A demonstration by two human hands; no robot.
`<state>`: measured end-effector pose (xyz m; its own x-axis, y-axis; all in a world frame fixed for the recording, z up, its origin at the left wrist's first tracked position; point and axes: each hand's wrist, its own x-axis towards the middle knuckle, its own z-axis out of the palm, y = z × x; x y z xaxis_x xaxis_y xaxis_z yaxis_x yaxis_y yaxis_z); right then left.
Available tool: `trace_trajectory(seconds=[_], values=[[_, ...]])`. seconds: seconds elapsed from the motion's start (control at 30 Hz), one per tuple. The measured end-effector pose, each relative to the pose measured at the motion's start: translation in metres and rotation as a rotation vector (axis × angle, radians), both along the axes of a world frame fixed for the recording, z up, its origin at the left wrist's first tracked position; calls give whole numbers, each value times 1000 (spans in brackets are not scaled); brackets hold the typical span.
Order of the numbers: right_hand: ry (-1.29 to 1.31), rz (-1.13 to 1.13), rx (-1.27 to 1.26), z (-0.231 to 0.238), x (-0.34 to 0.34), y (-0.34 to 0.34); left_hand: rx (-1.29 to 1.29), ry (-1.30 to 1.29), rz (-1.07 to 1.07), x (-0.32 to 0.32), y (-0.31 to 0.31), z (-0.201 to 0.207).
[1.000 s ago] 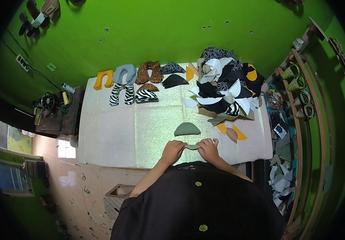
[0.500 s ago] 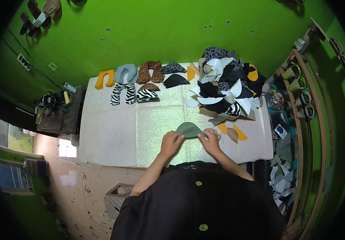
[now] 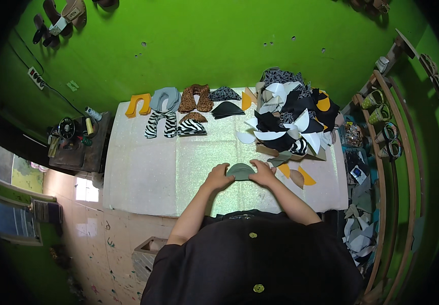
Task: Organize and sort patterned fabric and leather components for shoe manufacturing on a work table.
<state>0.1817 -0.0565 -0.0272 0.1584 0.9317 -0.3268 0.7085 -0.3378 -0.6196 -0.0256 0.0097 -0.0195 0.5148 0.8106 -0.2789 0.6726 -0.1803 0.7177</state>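
Observation:
A small stack of grey-green half-round cut pieces [image 3: 240,172] sits at the near middle of the table, curved edge away from me. My left hand [image 3: 218,177] grips its left end, thumb on the near side and fingers curled round the far side. At its right end my right hand [image 3: 263,173] grips in the same way. Just right of that hand lie yellow cut pieces [image 3: 307,176] and a brown half-round piece [image 3: 296,178]. Whether the pieces are leather or fabric I cannot tell.
A big heap of mixed cut pieces [image 3: 285,117] covers the table's back right. Sorted stacks, among them zebra-striped U-shaped pieces [image 3: 160,124] and black half-rounds [image 3: 228,109], line the back left. A sewing machine [image 3: 68,128] stands left; a wooden rack with sandals [image 3: 380,113] stands right.
The grey-green pieces have come down flatter onto the table, slightly lower in relation to the heap. Both hands have shifted from pinching the near corners to gripping the two ends.

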Motion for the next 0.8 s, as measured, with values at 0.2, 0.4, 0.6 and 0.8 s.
trace_trajectory(seconds=[0.2,0.4,0.6,0.8], values=[[-81,115,-156,4,-3,8,-58,40,-121,4,9,2],[-98,133,-10,17,-11,-9,130,-40,-134,0,-9,15],[-185,196,414,27,-16,-42,307,-137,-177,-11,-36,31],[-308,153,255,-11,-33,-48,483,-23,-131,-3,-59,-18]])
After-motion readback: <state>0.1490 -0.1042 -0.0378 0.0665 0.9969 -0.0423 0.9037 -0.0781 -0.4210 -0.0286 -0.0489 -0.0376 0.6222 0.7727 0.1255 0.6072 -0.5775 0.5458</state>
